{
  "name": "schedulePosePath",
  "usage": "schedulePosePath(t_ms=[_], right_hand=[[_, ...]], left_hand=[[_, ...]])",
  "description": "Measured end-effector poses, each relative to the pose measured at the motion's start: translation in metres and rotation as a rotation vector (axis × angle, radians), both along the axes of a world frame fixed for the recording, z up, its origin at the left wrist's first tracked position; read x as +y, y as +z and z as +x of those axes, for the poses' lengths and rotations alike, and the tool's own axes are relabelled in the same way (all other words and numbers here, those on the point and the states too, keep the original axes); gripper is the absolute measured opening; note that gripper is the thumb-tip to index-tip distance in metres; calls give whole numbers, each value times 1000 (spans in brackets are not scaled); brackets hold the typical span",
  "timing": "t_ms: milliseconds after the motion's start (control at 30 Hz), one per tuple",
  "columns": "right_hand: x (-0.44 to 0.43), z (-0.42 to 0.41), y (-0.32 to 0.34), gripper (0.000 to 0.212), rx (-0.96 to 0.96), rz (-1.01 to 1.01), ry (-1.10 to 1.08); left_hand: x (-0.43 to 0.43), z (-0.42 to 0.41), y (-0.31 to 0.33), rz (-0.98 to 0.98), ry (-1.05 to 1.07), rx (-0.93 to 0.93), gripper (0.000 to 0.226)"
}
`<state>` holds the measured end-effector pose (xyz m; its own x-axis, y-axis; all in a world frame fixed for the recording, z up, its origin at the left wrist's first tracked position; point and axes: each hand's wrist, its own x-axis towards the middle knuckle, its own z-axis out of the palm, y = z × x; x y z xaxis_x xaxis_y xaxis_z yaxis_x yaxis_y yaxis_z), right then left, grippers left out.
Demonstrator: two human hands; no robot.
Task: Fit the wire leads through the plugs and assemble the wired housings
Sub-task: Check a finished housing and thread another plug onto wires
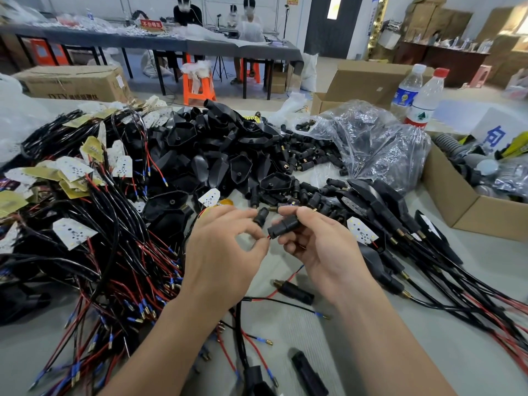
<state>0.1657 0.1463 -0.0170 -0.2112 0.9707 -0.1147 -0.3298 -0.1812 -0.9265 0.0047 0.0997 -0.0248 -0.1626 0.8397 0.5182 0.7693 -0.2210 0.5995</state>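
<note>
In the head view, a ribbed black plug (284, 226) is being gripped in the curled fingers of the right hand (323, 248). A red wire lead (268, 237) is being pinched by the left hand (225, 247) at the plug's end, between the hands. Black housings (228, 144) are lying piled on the bench (428, 352) beyond both hands.

Nearest you the table (320, 344) lies open at centre; a wire tangle (100, 267) crowds your left, wired housings (423, 270) fan rightward, and the housing heap (228, 150) walls the front.
</note>
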Motion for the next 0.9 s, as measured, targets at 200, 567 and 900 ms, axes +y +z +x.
schedulePosePath(t_ms=[200, 567, 900], right_hand=[[-5, -8, 1, 36, 22, 34, 41], [-5, -3, 8, 39, 166, 59, -208], [-12, -7, 9, 22, -138, 397, -57]], left_hand=[[-5, 6, 5, -22, -70, -97, 53], [2, 3, -2, -101, -49, -332, 42], [-7, 12, 5, -86, -221, -163, 48]])
